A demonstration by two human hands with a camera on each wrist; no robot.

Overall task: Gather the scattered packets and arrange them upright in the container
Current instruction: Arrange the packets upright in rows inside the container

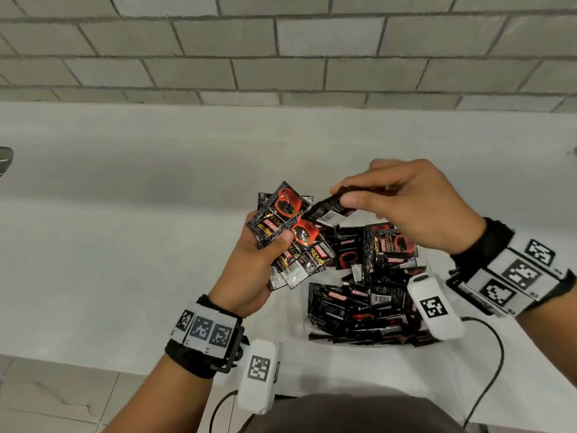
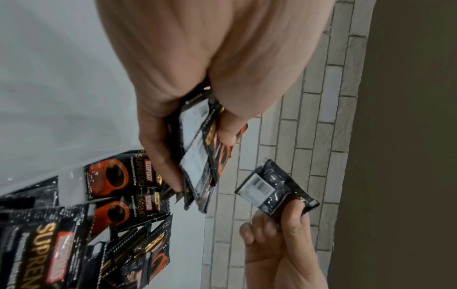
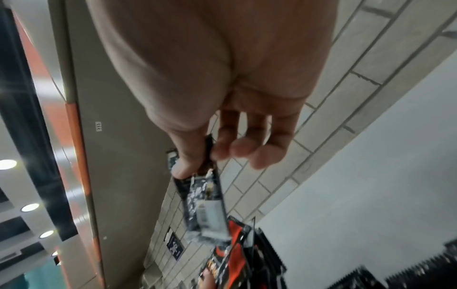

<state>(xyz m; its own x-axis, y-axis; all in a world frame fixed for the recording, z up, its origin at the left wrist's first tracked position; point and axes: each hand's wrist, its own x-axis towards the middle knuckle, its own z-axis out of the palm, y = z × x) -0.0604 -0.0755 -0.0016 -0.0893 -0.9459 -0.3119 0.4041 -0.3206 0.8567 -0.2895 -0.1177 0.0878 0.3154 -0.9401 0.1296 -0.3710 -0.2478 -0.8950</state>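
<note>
The left hand (image 1: 249, 264) is raised above the white counter (image 1: 109, 229), palm up, fingers curled under a fanned stack of packets (image 1: 288, 235). The thumb presses on the top packet of the stack, clamping it against the fingers. The stack shows black-and-red printed fronts in the head view; the left wrist view (image 2: 197, 152) shows their backs, with white barcode panels.

The right hand (image 1: 412, 204) is held just to the right of the stack, at about the same height. Thumb and forefinger pinch a single packet (image 1: 329, 209) by one end; the remaining fingers are loosely curled and hold nothing. The free end of this packet points toward the stack and lies close to its upper edge; contact cannot be determined. Its barcode side shows in the left wrist view (image 2: 269, 187) and the right wrist view (image 3: 205, 211).

Below and between the hands, a pile of loose packets (image 1: 368, 292) lies on the counter, overlapping at mixed angles, mostly flat. The walls of a container cannot be made out in any view.

Each wrist carries a black band with black-and-white marker tags. A grey tiled wall (image 1: 281, 51) rises behind the counter.
</note>
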